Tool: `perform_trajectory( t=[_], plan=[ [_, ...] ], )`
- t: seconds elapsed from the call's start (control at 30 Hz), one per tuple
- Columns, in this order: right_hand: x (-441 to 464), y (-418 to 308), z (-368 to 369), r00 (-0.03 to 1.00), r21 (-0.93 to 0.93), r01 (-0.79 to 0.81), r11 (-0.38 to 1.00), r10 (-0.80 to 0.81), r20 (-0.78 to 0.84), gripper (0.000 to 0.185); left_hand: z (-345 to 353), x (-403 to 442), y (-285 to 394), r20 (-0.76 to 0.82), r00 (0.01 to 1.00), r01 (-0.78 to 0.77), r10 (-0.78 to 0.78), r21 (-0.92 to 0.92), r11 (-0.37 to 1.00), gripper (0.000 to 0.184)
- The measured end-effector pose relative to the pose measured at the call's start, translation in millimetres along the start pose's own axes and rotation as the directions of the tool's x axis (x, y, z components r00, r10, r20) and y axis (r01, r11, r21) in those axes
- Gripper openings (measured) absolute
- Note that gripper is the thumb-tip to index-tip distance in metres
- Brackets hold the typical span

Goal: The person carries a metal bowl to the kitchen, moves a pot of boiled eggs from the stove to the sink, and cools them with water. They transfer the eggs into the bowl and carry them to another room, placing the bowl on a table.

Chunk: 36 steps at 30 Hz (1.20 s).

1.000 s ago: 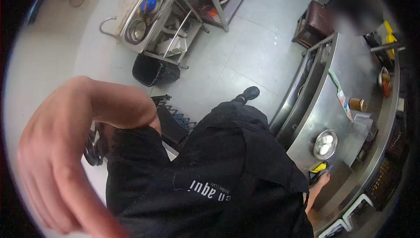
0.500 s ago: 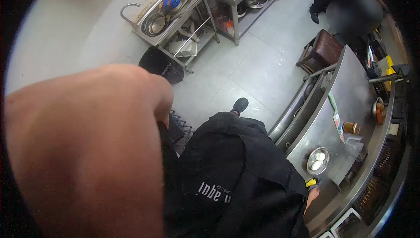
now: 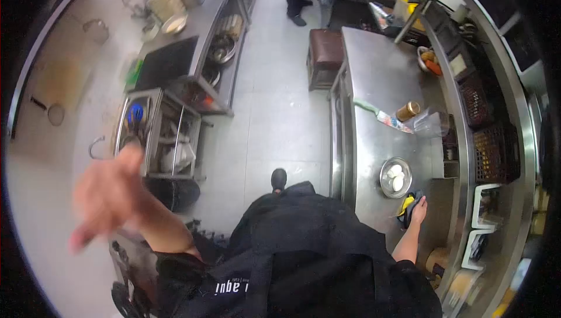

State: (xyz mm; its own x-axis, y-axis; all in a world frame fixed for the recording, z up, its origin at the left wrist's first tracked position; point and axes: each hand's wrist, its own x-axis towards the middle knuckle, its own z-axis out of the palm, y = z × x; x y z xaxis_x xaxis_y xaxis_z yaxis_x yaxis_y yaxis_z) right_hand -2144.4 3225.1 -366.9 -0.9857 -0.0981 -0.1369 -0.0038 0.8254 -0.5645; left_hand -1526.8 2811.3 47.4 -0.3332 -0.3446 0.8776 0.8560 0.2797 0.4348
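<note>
The right hand (image 3: pixel 419 210) has its fingers closed on a dark-and-yellow item (image 3: pixel 407 204) at the right-hand steel counter (image 3: pixel 369 157), just nearer than a metal bowl (image 3: pixel 383 179), while the blurred left hand (image 3: pixel 110 192), visibly empty, extends at left, fingers loosely spread.

Dark-and-yellow item (image 3: pixel 407 207): dark grey to black, with a bright yellow part along its left side; too small to tell whether cloth or tool.
Hold: gripped at its right side by the right hand (image 3: pixel 419 208), partly hidden by the fingers.
Spot: at the steel counter (image 3: pixel 374 137), just beside the bowl, on the near side; cannot tell whether resting on the surface or slightly raised.
Metal bowl (image 3: pixel 386 186): round, shiny, upright on the counter.
White pieces (image 3: pixel 397 183): smooth, rounded, egg-like, at least two, close together inside the bowl.
</note>
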Motion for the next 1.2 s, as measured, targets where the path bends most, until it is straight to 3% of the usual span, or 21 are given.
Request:
perform_trajectory(
  t=[0.03, 0.07, 0.13, 0.17, 0.2, 0.23, 0.3, 0.33, 0.4, 0.47, 0.53, 0.57, 0.6, 0.8, 0.83, 0.9, 1.03, 1.07, 1.1, 1.17, 1.2],
  plan=[
    [-8.3, -6.4, -0.6, 1.000, 0.019, -0.008, 1.000, 0.008, -0.013, 0.068, -17.0, -13.6, -18.4, -0.088, 0.989, 0.126, -0.117, 0.103, 0.987, 0.053],
    [-15.8, -13.7, 0.1, 0.999, -0.030, 0.014, 0.999, -0.015, -0.029, 0.072, -19.7, -16.6, -45.1, -0.336, 0.924, 0.309, -0.184, 0.370, 0.876, 0.052],
    [-45.5, -49.3, -8.9, 0.997, -0.266, 0.065, 0.962, -0.072, -0.016, 0.072, -47.9, -57.5, -98.3, -0.638, 0.699, 0.582, -0.322, 0.246, 0.776, 0.054],
    [-41.3, -45.2, -4.8, 0.996, -0.268, 0.085, 0.960, -0.087, 0.006, 0.072, -88.5, -101.4, -117.1, -0.662, 0.559, 0.666, -0.500, 0.000, 0.746, 0.076],
    [-35.7, -36.1, -3.8, 0.997, -0.295, 0.081, 0.952, -0.071, 0.044, 0.068, -108.4, -145.4, -133.9, -0.769, 0.330, 0.703, -0.547, -0.187, 0.687, 0.087],
    [-30.0, -28.1, -2.1, 0.996, -0.322, 0.075, 0.944, -0.053, 0.078, 0.064, -125.2, -181.3, -147.3, -0.813, 0.084, 0.681, -0.576, -0.375, 0.629, 0.098],
    [-15.4, -2.5, 1.0, 0.998, -0.224, 0.060, 0.973, -0.058, 0.012, 0.057, -130.2, -239.1, -166.1, -0.796, -0.225, 0.560, -0.562, -0.578, 0.594, 0.112],
    [-13.1, 2.4, 4.5, 0.996, -0.126, 0.032, 0.992, -0.042, -0.077, 0.052, -131.9, -260.8, -171.3, -0.802, -0.228, 0.563, -0.553, -0.572, 0.597, 0.112],
    [-19.8, 1.9, -1.7, 0.983, -0.033, 0.091, 0.995, -0.095, -0.156, 0.048, -134.9, -297.7, -176.9, -0.731, -0.453, 0.421, -0.510, -0.680, 0.601, 0.124],
    [-32.5, -5.6, -19.3, 0.961, 0.050, 0.155, 0.987, -0.139, -0.238, 0.047, -143.9, -328.1, -172.7, -0.728, -0.489, 0.425, -0.480, -0.679, 0.598, 0.123],
    [-37.4, -20.2, -18.7, 0.937, 0.289, 0.197, 0.937, -0.093, -0.337, 0.048, -163.7, -352.8, -168.6, -0.734, -0.528, 0.428, -0.427, -0.665, 0.612, 0.118],
    [-43.0, -31.0, -24.1, 0.988, 0.529, 0.059, 0.847, 0.024, -0.149, 0.049, -172.9, -366.7, -163.3, -0.742, -0.539, 0.430, -0.399, -0.649, 0.627, 0.115],
    [-30.5, -17.7, -21.0, 0.997, 0.613, -0.001, 0.790, 0.048, -0.059, 0.042, -182.4, -373.7, -159.6, -0.747, -0.549, 0.444, -0.375, -0.641, 0.626, 0.111],
    [21.6, 28.6, 6.4, 0.993, 0.756, -0.106, 0.646, 0.104, 0.050, 0.034, -183.5, -390.8, -137.3, -0.752, -0.594, 0.502, -0.287, -0.625, 0.599, 0.100],
    [18.8, 28.0, 4.7, 0.993, 0.761, -0.104, 0.640, 0.111, 0.042, 0.034, -183.8, -395.9, -134.9, -0.744, -0.618, 0.494, -0.255, -0.620, 0.610, 0.099],
    [11.7, 24.1, 4.6, 0.998, 0.568, 0.065, 0.820, -0.066, -0.018, 0.031, -187.3, -405.8, -128.9, -0.734, -0.638, 0.489, -0.231, -0.618, 0.615, 0.097],
    [10.6, 28.8, 19.2, 0.996, 0.618, -0.091, 0.781, 0.071, 0.056, 0.034, -190.2, -409.0, -122.1, -0.712, -0.662, 0.479, -0.235, -0.643, 0.597, 0.091],
    [9.8, 30.4, 20.7, 0.986, 0.509, -0.156, 0.847, 0.108, 0.123, 0.039, -191.2, -408.1, -121.3, -0.692, -0.680, 0.475, -0.242, -0.667, 0.574, 0.090],
    [12.0, 36.3, 25.8, 0.999, 0.444, -0.013, 0.896, -0.003, 0.036, 0.045, -188.4, -407.7, -125.2, -0.670, -0.699, 0.467, -0.249, -0.691, 0.552, 0.090],
    [7.6, 31.3, 30.3, 0.994, 0.406, -0.111, 0.907, 0.107, 0.033, 0.048, -155.7, -362.8, -127.5, -0.693, -0.607, 0.553, -0.389, -0.720, 0.420, 0.103],
    [4.9, 28.7, 32.2, 0.995, 0.404, -0.071, 0.912, 0.095, -0.038, 0.050, -138.4, -333.3, -129.0, -0.679, -0.550, 0.608, -0.486, -0.725, 0.325, 0.109]
  ],
)
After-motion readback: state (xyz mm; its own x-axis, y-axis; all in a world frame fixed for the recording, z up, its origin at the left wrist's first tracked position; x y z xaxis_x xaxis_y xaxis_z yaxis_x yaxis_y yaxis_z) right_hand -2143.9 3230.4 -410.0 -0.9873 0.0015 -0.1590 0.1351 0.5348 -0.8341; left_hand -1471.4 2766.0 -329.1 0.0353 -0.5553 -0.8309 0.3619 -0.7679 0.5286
